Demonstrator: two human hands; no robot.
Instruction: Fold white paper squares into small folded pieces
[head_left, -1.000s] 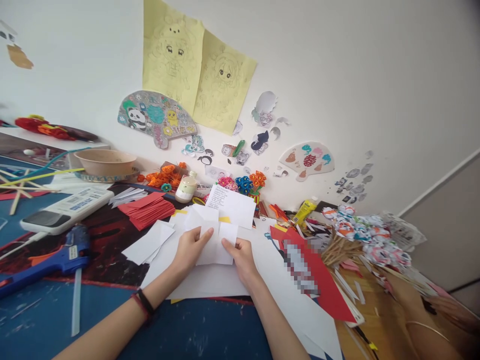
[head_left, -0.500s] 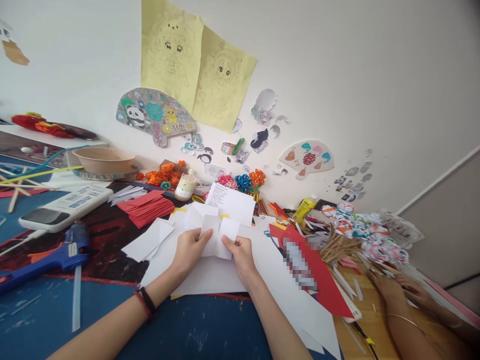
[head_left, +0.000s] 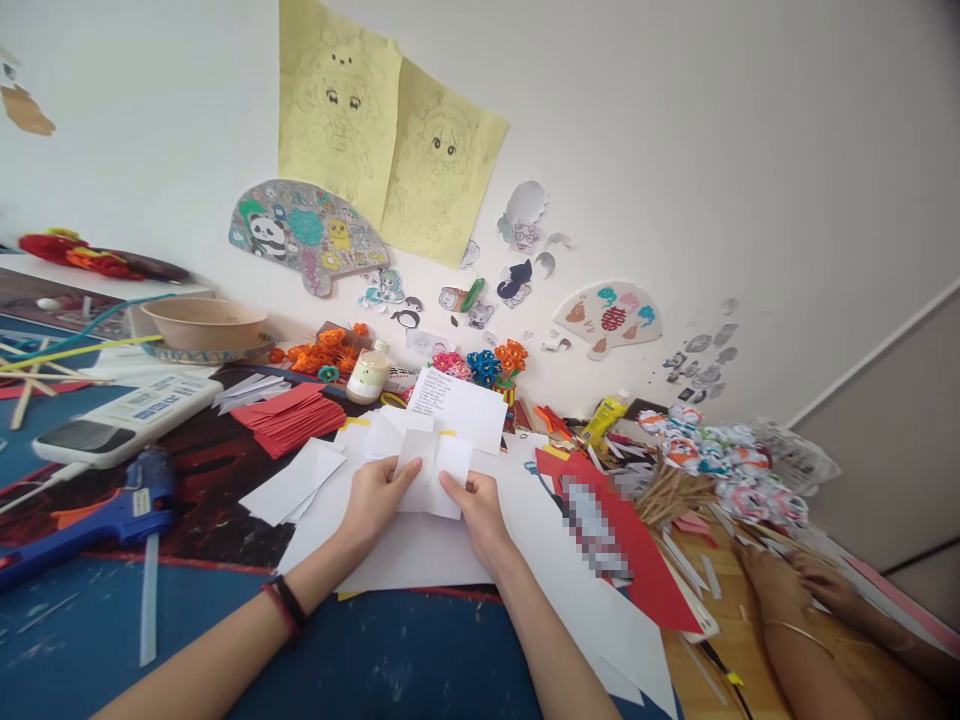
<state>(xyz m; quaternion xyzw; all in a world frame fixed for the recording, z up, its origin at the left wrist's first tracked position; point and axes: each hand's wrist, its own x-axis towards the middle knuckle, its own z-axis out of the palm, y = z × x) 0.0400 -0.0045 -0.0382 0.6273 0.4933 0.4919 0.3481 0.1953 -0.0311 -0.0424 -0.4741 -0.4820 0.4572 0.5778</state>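
Folded white paper: pinched at its lower edges by left hand and right hand, fingers gripping it, raised just above the white sheets. Lifted slightly higher than a second ago. Red paper stack: left of the paper. Co-worker's hand: now nearer, right of the paper, beside the paper flowers.

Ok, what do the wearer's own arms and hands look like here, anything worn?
Both forearms are bare, with no sleeves or gloves. The left hand has a black band and a thin red band side by side at its wrist. The right hand wears nothing visible.
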